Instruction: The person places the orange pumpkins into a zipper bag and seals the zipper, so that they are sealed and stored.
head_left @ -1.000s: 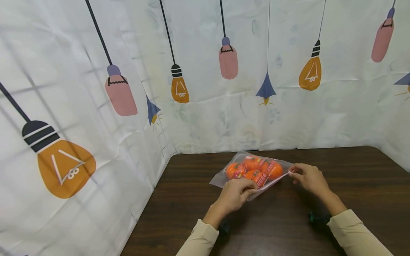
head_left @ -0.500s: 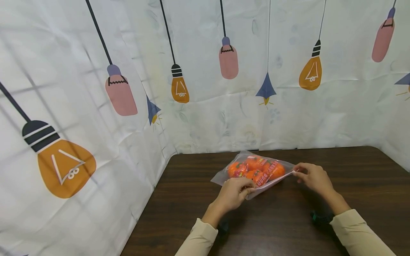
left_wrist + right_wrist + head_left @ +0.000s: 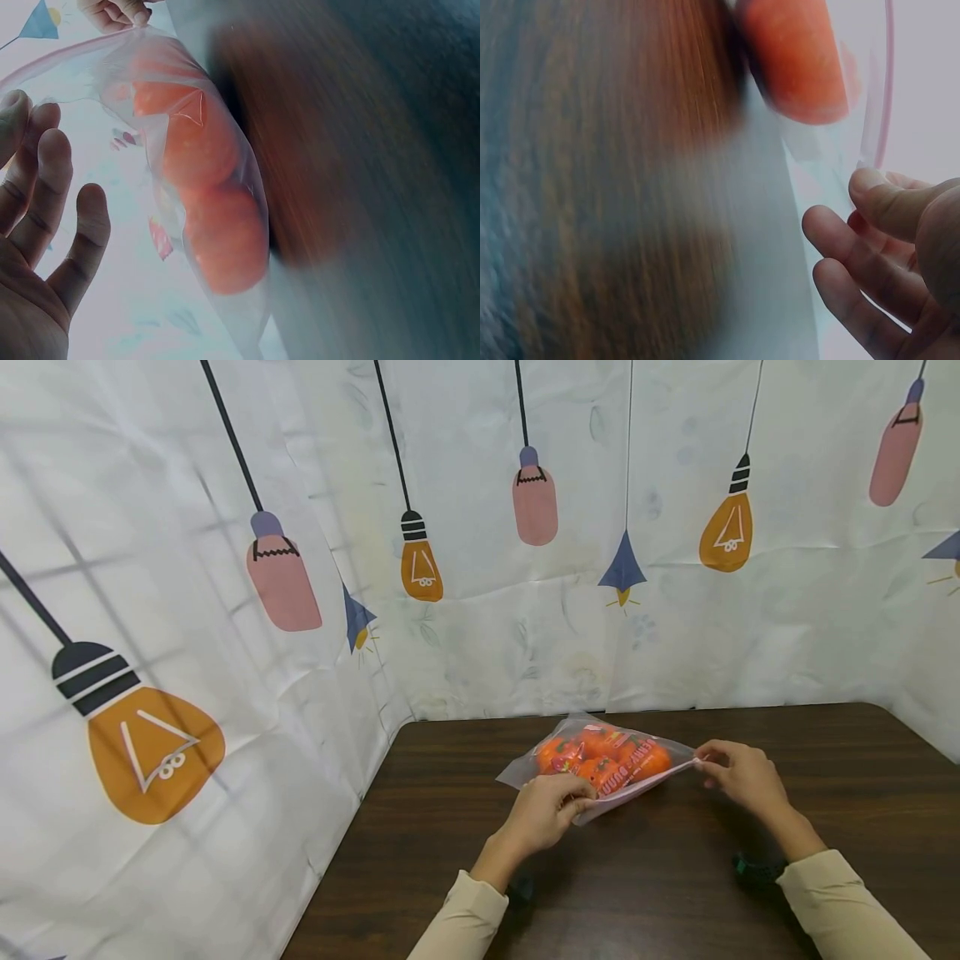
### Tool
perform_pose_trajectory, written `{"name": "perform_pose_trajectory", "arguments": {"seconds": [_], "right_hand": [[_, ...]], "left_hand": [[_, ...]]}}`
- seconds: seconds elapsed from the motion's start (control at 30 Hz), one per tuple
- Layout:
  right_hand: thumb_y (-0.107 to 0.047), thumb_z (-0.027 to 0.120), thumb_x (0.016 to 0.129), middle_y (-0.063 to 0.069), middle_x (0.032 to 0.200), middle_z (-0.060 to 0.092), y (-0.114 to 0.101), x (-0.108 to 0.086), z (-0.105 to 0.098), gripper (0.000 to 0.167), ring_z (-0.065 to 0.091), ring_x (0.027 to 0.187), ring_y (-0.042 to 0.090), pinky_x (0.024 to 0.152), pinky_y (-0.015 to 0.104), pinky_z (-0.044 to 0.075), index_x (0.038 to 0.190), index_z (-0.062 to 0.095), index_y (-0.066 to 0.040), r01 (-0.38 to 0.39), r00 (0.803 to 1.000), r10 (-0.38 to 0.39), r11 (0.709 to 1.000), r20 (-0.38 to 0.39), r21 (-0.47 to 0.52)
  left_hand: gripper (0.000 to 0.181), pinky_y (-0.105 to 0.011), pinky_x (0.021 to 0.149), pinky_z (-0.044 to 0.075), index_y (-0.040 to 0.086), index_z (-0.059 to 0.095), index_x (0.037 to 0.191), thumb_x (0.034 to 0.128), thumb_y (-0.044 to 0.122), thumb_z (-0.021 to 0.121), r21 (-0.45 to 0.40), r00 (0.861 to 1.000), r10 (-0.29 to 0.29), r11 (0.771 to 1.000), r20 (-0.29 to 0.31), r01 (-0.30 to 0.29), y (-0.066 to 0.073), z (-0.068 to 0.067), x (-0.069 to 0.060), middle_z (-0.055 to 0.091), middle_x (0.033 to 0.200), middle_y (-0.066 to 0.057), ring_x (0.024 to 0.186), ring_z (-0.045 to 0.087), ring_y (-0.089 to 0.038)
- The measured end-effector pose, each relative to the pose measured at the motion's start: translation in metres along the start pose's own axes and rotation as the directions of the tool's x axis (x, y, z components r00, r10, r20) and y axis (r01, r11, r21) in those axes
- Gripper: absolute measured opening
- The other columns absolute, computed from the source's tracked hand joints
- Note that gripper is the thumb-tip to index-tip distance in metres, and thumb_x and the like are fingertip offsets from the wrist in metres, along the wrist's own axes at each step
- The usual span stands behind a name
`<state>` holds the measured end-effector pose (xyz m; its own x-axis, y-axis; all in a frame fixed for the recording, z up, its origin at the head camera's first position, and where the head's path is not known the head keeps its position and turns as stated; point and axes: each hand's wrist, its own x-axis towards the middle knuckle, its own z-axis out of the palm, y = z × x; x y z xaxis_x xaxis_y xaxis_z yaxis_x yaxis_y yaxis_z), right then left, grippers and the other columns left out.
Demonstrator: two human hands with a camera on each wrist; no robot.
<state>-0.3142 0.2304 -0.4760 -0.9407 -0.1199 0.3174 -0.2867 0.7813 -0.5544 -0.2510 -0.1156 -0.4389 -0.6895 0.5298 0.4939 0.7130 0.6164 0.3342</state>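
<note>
A clear zip bag (image 3: 517, 770) with red lettering and a pink zip edge lies on the dark table. Inside it sit several round orange-red fruits (image 3: 225, 236), some with green stem marks; their exact kind I cannot tell. My left hand (image 3: 546, 810) pinches the bag's near edge between thumb and index finger, the other fingers loosely spread in the left wrist view. At the bag's right corner, my right hand (image 3: 742, 778) pinches the end of the zip edge between thumb and forefinger. The pink edge stretches between both hands, slightly raised.
The brown wood-grain table (image 3: 847, 777) runs back to a white cloth (image 3: 480, 652) printed with hanging lamps, which also covers the left side. A dark band (image 3: 757, 870) shows below the right wrist.
My right hand has shifted a little to the right with the bag's corner, and the bag has slid slightly right. The left hand still holds the near edge, almost in place.
</note>
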Motion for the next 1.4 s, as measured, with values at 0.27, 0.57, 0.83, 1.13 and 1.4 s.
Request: {"name": "perform_pose_trajectory", "arguments": {"seconds": [0.27,0.57,0.83,1.13,1.4], "right_hand": [[-0.024,0.069,0.098,-0.004,0.075,0.075,0.009,0.001,-0.005,0.015,0.065,0.062,0.008,0.057,0.03,0.037,0.106,0.071,-0.012,-0.019,1.0,0.019,1.0,-0.003,-0.015],[-0.022,0.07,0.097,0.001,0.081,0.076,0.012,0.0,-0.008,0.015,0.067,0.064,0.01,0.056,0.029,0.037,0.107,0.07,-0.011,-0.034,0.999,0.033,0.999,0.008,0.006],[-0.024,0.068,0.098,0.006,0.088,0.077,0.014,0.001,-0.006,0.018,0.069,0.067,0.011,0.057,0.03,0.041,0.107,0.069,-0.009,-0.047,0.998,0.046,0.999,0.042,0.026],[-0.015,0.067,0.098,0.006,0.086,0.072,0.016,-0.001,-0.004,0.015,0.069,0.066,0.012,0.052,0.026,0.053,0.109,0.066,-0.004,-0.063,0.994,0.056,0.995,0.093,0.082],[-0.009,0.066,0.095,0.004,0.084,0.072,0.019,0.001,-0.003,0.019,0.067,0.065,0.013,0.051,0.027,0.053,0.112,0.065,-0.001,-0.068,0.991,0.054,0.991,0.122,0.111]], "left_hand": [[0.006,-0.008,0.064,0.04,0.024,0.073,0.094,0.0955,0.029,0.07,-0.015,1.0,-0.007,1.0,-0.003,0.007,0.0,-0.004,0.0,0.07,0.084,0.014,0.068,0.049,0.004],[0.006,-0.009,0.063,0.038,0.025,0.072,0.094,0.096,0.03,0.069,-0.003,1.0,-0.016,1.0,0.001,0.016,-0.001,-0.004,0.001,0.066,0.08,0.014,0.066,0.047,0.004],[0.007,-0.008,0.061,0.04,0.024,0.072,0.094,0.0963,0.03,0.069,-0.05,1.0,-0.023,0.998,0.002,0.023,0.0,-0.003,0.0,0.067,0.08,0.014,0.064,0.048,0.006],[0.01,-0.008,0.067,0.047,0.023,0.071,0.099,0.0995,0.031,0.066,-0.086,0.995,-0.032,0.995,0.096,0.04,0.006,0.003,0.0,0.072,0.085,0.011,0.073,0.057,0.008],[0.019,-0.008,0.068,0.047,0.027,0.07,0.113,0.104,0.038,0.057,-0.085,0.971,-0.043,0.994,0.236,0.065,0.009,0.012,-0.002,0.071,0.092,0.015,0.076,0.057,0.01]]}}
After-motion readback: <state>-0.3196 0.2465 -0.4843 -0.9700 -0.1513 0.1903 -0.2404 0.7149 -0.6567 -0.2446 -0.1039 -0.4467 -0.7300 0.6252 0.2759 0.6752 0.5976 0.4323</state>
